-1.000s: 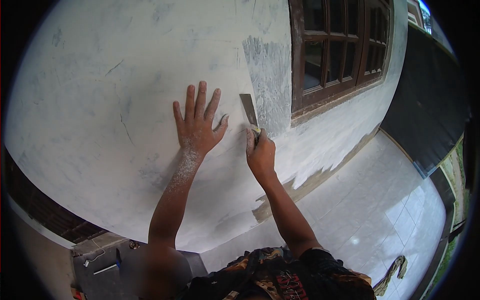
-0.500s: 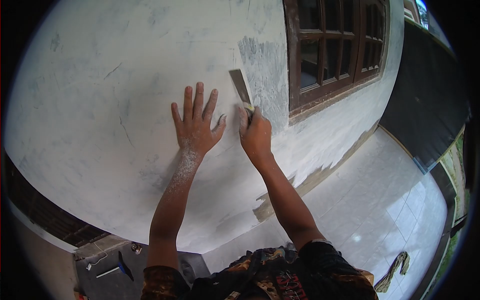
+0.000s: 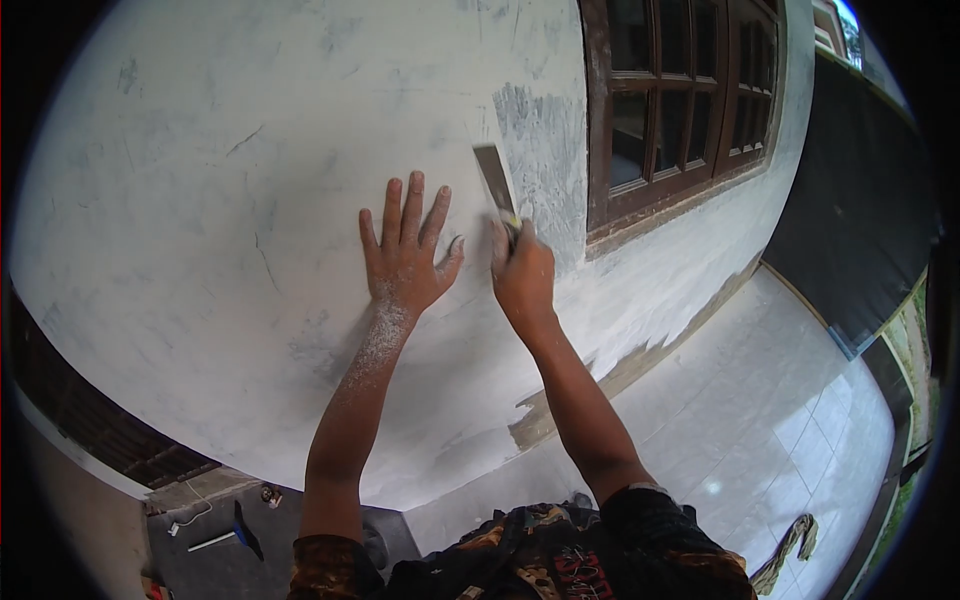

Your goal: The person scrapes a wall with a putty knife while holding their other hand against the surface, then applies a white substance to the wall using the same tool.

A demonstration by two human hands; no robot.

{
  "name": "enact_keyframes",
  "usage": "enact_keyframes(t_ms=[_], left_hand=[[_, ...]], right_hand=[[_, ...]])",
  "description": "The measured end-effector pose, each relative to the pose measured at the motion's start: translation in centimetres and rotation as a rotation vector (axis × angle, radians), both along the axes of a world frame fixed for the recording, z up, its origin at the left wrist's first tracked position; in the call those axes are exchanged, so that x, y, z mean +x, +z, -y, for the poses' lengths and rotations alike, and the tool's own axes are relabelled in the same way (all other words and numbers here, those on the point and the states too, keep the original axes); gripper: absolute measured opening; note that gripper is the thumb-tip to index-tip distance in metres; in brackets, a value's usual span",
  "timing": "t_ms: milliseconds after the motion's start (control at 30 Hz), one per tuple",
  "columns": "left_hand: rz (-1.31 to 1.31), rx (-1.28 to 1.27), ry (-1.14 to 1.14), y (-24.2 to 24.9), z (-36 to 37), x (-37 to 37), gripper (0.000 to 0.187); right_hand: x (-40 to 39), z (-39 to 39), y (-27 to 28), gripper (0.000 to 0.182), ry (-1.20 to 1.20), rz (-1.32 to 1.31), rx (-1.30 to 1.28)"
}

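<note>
My left hand [image 3: 405,260] lies flat on the white wall [image 3: 200,250] with its fingers spread, and pale dust covers its wrist. To its right, my right hand [image 3: 523,270] grips a putty knife [image 3: 494,180] by the handle. The knife's broad metal blade points up and rests at or very near the wall, beside a rough grey patch [image 3: 545,150] left of the window. Fingers wrap round the handle and hide most of it.
A brown wooden window [image 3: 670,110] is at the upper right. Beyond it hangs a dark sheet [image 3: 850,200]. Pale floor tiles [image 3: 720,400] lie below, with a crumpled cloth [image 3: 788,555] on them. A broom-like tool [image 3: 240,535] lies at the lower left.
The wall, the window and both hands appear slightly further right in the view. My right hand still holds the putty knife, and my left hand keeps its spread pose.
</note>
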State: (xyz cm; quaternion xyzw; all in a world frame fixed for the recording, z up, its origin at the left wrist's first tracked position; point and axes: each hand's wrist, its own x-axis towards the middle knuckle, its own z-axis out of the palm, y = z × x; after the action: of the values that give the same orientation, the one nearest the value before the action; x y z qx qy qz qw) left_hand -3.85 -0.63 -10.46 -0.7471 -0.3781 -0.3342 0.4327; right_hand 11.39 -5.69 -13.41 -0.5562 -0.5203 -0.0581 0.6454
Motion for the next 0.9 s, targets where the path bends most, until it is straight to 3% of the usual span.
enact_keyframes(t_ms=[133, 300, 433, 567, 667, 900], left_hand=[[0.005, -0.01, 0.001, 0.0, 0.0, 0.1, 0.072], [-0.008, -0.007, 0.015, 0.0, 0.0, 0.0, 0.072], [0.002, -0.007, 0.0, -0.1, 0.0, 0.0, 0.071], [-0.001, -0.001, 0.0, -0.1, 0.0, 0.1, 0.07], [-0.014, 0.006, 0.007, -0.2, 0.1, -0.1, 0.07], [-0.12, -0.081, 0.007, -3.5, 0.8, -1.0, 0.071]], right_hand=[[0.2, -0.2, -1.5, 0.034, -0.007, 0.012, 0.019], [0.1, -0.4, 3.2, 0.033, -0.009, 0.042, 0.039], [0.0, 0.6, -3.7, 0.03, 0.01, -0.027, -0.058], [0.3, 0.0, -0.6, 0.03, 0.063, 0.001, 0.092], [0.3, -0.6, 1.8, 0.031, 0.085, -0.016, 0.035], [0.4, 1.9, -9.3, 0.039, 0.128, -0.166, -0.138]])
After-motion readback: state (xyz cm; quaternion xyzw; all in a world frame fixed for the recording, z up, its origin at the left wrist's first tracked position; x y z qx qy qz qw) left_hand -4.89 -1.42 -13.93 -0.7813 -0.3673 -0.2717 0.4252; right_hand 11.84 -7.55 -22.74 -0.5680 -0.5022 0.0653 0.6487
